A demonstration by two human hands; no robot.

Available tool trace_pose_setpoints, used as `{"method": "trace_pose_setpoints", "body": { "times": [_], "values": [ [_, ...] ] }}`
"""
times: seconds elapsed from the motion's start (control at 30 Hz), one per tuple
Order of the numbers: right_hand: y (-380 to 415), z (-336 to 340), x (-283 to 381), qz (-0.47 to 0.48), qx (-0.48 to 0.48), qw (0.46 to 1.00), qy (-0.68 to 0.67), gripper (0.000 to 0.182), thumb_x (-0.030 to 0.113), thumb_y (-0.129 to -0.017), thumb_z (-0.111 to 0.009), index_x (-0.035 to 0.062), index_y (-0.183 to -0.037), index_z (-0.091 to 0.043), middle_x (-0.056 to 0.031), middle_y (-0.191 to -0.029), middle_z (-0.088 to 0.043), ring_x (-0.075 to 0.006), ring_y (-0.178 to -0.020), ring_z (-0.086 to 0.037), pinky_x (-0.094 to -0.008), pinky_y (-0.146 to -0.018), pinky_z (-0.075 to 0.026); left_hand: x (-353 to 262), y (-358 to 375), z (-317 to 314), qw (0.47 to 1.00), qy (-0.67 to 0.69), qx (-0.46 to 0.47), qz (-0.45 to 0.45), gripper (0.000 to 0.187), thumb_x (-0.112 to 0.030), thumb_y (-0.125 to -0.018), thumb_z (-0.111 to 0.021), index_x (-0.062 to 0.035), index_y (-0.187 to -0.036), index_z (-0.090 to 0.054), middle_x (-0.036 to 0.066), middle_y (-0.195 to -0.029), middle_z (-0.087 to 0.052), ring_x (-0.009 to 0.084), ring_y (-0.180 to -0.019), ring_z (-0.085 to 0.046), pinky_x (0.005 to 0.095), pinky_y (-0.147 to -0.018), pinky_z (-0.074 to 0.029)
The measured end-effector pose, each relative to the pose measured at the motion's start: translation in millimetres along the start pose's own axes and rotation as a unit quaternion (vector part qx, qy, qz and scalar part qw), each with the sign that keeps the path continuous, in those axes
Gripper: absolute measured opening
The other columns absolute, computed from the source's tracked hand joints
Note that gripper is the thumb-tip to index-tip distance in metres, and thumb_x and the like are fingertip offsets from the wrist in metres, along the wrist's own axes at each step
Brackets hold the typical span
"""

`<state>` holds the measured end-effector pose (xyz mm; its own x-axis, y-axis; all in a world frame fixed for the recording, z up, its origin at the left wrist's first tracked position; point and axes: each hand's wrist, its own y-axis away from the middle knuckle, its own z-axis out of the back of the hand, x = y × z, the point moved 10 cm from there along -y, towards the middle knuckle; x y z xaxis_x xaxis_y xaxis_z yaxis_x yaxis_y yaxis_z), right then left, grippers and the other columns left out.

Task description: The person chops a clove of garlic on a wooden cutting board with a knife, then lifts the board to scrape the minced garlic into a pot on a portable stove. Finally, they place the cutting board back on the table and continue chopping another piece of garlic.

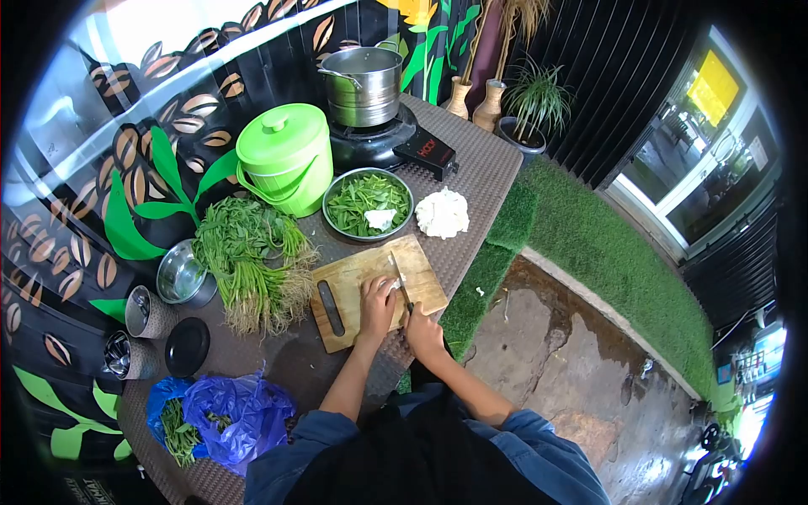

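Head view, bowl (364,239) (metal) of greens (352,199), right fingers (415,321) gripping knife (403,291), left fingers (383,284) holding white piece (396,285)

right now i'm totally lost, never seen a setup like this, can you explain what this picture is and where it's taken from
There is no machine here: a person works with two bare hands. The one picture comes from a camera worn on their head, looking forward and down, so their own arms reach in from the bottom.

The right hand holds a knife over a wooden cutting board. The left hand is beside the blade, fingers bent; whether it grips anything is hard to tell.

Also on the table are a bowl of green leaves, a white heap, a bundle of rooted greens, a green lidded bucket and a pot on a stove.
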<state>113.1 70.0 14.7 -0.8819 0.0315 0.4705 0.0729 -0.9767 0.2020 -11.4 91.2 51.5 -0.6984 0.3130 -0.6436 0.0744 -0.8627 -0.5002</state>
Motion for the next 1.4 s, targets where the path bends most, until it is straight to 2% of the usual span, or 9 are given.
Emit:
{"method": "trace_pose_setpoints", "body": {
  "times": [0.17, 0.43, 0.6, 0.7, 0.87, 1.07, 1.3, 1.33, 1.4],
  "values": [
    [-10, 24, 2, 0.046, 0.02, 0.998, -0.022, 0.037, 0.031, -0.096, -0.042, -0.0046, -0.102, -0.049, -0.0324, -0.087, -0.063, -0.0471, -0.082, -0.064, -0.0542, -0.072, -0.052, 5, 5, -5, 1.0, -0.026, -0.001, -0.01, 0.023, -0.003, -0.083, -0.06, -0.0025, -0.106, -0.066, 0.012, -0.108, -0.059, 0.0328, -0.105, -0.05, 0.0414, -0.092, -0.042],
    [6, -2, 3, -0.029, 0.014, 0.999, 0.008, 0.035, 0.031, -0.094, -0.046, -0.003, -0.102, -0.047, -0.029, -0.085, -0.065, -0.043, -0.084, -0.066, -0.0515, -0.072, -0.054, 3, 3, -3, 1.0, -0.012, 0.004, -0.008, 0.025, -0.004, -0.083, -0.059, -0.0029, -0.108, -0.064, 0.013, -0.108, -0.059, 0.0338, -0.104, -0.05, 0.0423, -0.092, -0.042],
    [-13, 29, 8, 0.027, 0.032, 0.999, 0.01, 0.038, 0.032, -0.095, -0.042, -0.004, -0.103, -0.05, -0.0302, -0.089, -0.064, -0.045, -0.086, -0.065, -0.0511, -0.076, -0.052, 0, 2, -1, 1.0, -0.007, -0.002, -0.012, 0.025, -0.003, -0.084, -0.059, -0.0029, -0.108, -0.064, 0.013, -0.107, -0.059, 0.0342, -0.104, -0.05, 0.0425, -0.091, -0.042],
    [0, 31, 13, 0.013, 0.046, 0.999, 0.018, 0.038, 0.032, -0.095, -0.042, -0.0037, -0.101, -0.05, -0.03, -0.088, -0.064, -0.0449, -0.086, -0.065, -0.0526, -0.076, -0.052, 5, 4, -2, 1.0, -0.007, 0.002, -0.002, 0.024, -0.002, -0.084, -0.059, -0.0024, -0.107, -0.064, 0.013, -0.106, -0.059, 0.0338, -0.103, -0.05, 0.0422, -0.09, -0.042],
    [5, -10, 3, 0.007, -0.04, 0.999, 0.031, 0.032, 0.03, -0.094, -0.046, -0.0017, -0.097, -0.046, -0.0254, -0.073, -0.065, -0.04, -0.072, -0.068, -0.0479, -0.061, -0.055, 2, 2, 3, 1.0, 0.022, -0.01, -0.006, 0.019, -0.001, -0.084, -0.059, -0.0016, -0.102, -0.065, 0.013, -0.104, -0.059, 0.0328, -0.102, -0.052, 0.0414, -0.089, -0.043],
    [-1, 20, 12, 0.038, -0.015, 0.998, 0.037, 0.033, 0.03, -0.094, -0.046, -0.0025, -0.098, -0.046, -0.0261, -0.075, -0.065, -0.0401, -0.073, -0.068, -0.0482, -0.063, -0.055, 6, 3, 1, 1.0, 0.013, -0.008, 0.003, 0.018, -0.001, -0.084, -0.06, -0.0027, -0.101, -0.066, 0.013, -0.103, -0.06, 0.0327, -0.101, -0.053, 0.0411, -0.087, -0.044],
    [-2, -10, 2, 0.001, -0.045, 0.998, 0.035, 0.031, 0.028, -0.093, -0.047, -0.0021, -0.101, -0.047, -0.0244, -0.074, -0.066, -0.0398, -0.073, -0.068, -0.0489, -0.064, -0.056, 2, 1, 6, 0.999, 0.038, -0.018, -0.007, 0.015, -0.002, -0.083, -0.061, -0.0033, -0.097, -0.066, 0.013, -0.1, -0.061, 0.033, -0.099, -0.053, 0.0411, -0.086, -0.044],
    [-2, -2, 6, 0.012, -0.016, 1.0, 0.003, 0.032, 0.029, -0.095, -0.044, -0.0021, -0.101, -0.044, -0.0289, -0.08, -0.065, -0.0449, -0.075, -0.066, -0.0524, -0.067, -0.054, 3, 2, 5, 0.999, 0.028, -0.022, -0.003, 0.015, -0.001, -0.083, -0.061, -0.003, -0.096, -0.065, 0.013, -0.099, -0.062, 0.0332, -0.098, -0.053, 0.0413, -0.086, -0.044],
    [-6, 12, 7, 0.022, -0.01, 1.0, -0.003, 0.032, 0.029, -0.095, -0.044, -0.0024, -0.101, -0.043, -0.0294, -0.081, -0.064, -0.0451, -0.075, -0.066, -0.0523, -0.067, -0.054, 4, 1, 4, 0.999, 0.02, -0.026, -0.003, 0.014, -0.001, -0.082, -0.061, -0.0026, -0.096, -0.065, 0.013, -0.098, -0.062, 0.0334, -0.097, -0.054, 0.0416, -0.085, -0.044]
  ]
}}
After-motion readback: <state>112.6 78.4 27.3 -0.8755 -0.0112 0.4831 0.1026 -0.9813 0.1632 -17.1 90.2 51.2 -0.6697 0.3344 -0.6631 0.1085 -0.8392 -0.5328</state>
